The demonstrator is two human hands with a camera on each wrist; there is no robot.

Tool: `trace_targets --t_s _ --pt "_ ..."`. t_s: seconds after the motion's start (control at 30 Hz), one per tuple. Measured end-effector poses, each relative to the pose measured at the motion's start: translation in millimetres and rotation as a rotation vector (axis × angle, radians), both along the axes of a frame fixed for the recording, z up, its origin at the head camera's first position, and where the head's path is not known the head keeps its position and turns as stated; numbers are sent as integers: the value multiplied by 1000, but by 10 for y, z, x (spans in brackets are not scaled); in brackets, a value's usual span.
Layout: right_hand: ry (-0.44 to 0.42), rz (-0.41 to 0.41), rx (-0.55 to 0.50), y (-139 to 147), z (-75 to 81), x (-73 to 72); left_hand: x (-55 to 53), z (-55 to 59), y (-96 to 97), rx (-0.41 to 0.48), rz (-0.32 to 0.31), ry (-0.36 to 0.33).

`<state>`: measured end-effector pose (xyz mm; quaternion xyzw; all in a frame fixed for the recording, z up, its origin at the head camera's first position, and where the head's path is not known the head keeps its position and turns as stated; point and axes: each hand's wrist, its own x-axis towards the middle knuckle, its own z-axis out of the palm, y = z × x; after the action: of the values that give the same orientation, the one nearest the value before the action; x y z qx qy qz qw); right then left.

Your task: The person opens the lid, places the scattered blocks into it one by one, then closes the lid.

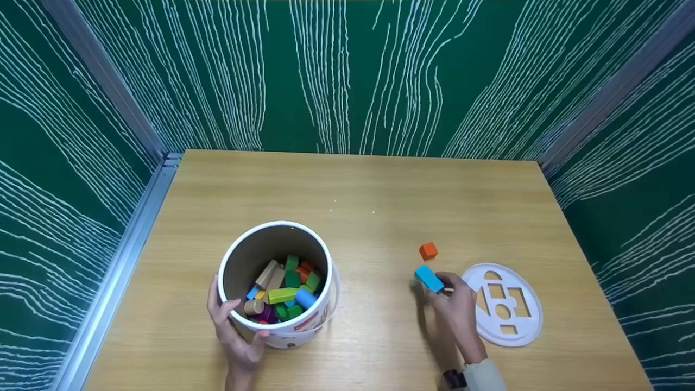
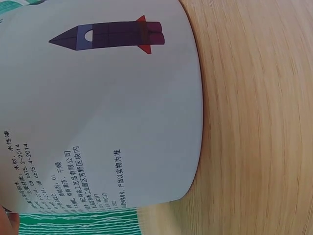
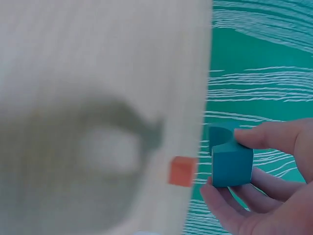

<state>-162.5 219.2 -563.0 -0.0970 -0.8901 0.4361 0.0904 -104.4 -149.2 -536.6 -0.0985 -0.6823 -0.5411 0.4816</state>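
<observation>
My left hand (image 1: 237,339) grips the near left rim of a white bucket (image 1: 282,340), which stands upright on the table. Colored wooden blocks (image 1: 282,295) lie inside the bucket in green, orange, blue, purple and plain wood. In the left wrist view the bucket's wall (image 2: 112,98) fills much of the picture, with a printed rocket and small lettering. Between thumb and fingers, my right hand (image 1: 455,309) pinches a blue block (image 1: 429,278) above the table. The right wrist view shows a curved notch in this blue block (image 3: 232,164). Just beyond it, an orange block (image 1: 428,251) sits on the table.
Right of my right hand lies a flat white lid (image 1: 528,326) with shaped cutouts. The wooden table (image 1: 369,184) is bordered by green walls (image 1: 358,76) with white wavy lines. A metal rail (image 1: 117,266) runs along the left edge.
</observation>
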Motion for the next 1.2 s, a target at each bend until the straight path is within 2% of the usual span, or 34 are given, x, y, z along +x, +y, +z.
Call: trace_targets --t_s 0.1,0.2,0.47,0.63,0.87,1.1,1.2 --pt "45 40 11 -57 124 -17 -14 -68 -20 1 1 -2" --pt "95 85 17 -124 253 -37 -13 -80 -23 1 0 -18" --pt "190 177 52 -329 649 -76 38 93 28 4 -7 -37" --pt "224 221 103 -465 905 -78 53 120 35 9 -7 -39" --pt "381 344 124 -672 1194 -89 16 107 33 7 -13 23" --pt "472 416 171 -861 1412 -69 45 71 33 9 -16 -40" --pt "466 447 176 -960 1516 -42 29 -12 -7 10 -16 -44"
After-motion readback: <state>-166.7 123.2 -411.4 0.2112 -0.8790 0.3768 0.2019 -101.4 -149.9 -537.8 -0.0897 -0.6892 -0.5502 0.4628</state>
